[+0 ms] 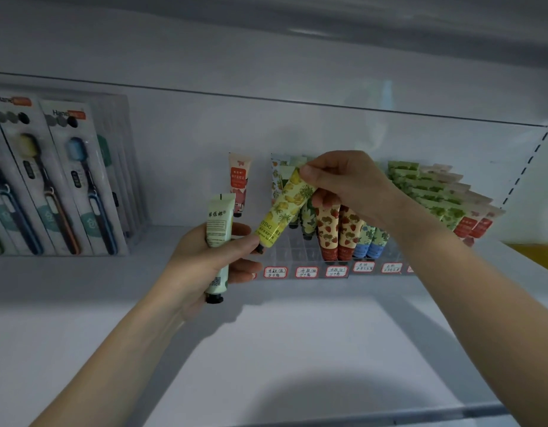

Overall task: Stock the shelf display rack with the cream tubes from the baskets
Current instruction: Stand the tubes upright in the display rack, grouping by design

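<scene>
The yellow cream tube (pixel 285 208) looks light, soft-walled and a little slick, so its flat crimped tail is the sure place to take it, and that is where the right hand (pixel 343 180) pinches it, slanted cap-down in front of the clear rack (pixel 297 251). The left hand (pixel 205 260) grips one pale green tube (pixel 218 223), its thumb by the yellow cap. Two tubes in hand; the rack's front row shows two strawberry tubes (pixel 328 229) and two blue tubes (pixel 366 241)
</scene>
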The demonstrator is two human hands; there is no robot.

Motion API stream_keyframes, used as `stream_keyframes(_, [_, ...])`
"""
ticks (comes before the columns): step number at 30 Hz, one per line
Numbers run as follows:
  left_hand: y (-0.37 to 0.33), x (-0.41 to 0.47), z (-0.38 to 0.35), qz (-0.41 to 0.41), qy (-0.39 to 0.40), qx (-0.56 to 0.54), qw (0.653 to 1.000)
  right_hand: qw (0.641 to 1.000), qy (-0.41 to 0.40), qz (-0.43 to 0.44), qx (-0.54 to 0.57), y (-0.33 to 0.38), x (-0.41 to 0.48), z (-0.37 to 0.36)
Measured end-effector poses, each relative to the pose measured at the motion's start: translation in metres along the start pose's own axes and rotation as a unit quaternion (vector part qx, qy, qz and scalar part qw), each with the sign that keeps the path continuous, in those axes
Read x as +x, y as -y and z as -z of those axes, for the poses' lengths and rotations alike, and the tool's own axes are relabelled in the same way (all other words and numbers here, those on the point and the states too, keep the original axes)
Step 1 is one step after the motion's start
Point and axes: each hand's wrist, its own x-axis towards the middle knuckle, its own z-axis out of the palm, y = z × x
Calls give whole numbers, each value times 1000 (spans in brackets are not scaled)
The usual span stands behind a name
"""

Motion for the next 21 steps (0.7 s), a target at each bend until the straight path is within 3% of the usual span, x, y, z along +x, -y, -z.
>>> stream_keyframes(7, [5, 3, -10, -15, -2, 27, 1000, 997, -12, -39, 69, -7, -13, 9])
stream_keyframes(15, [14, 2, -23, -26, 22, 72, 997, 994, -38, -98, 25, -6, -40, 13])
stream_keyframes(21, [17, -3, -23, -29, 59, 92, 994, 988, -87, -115, 58, -6, -60, 26])
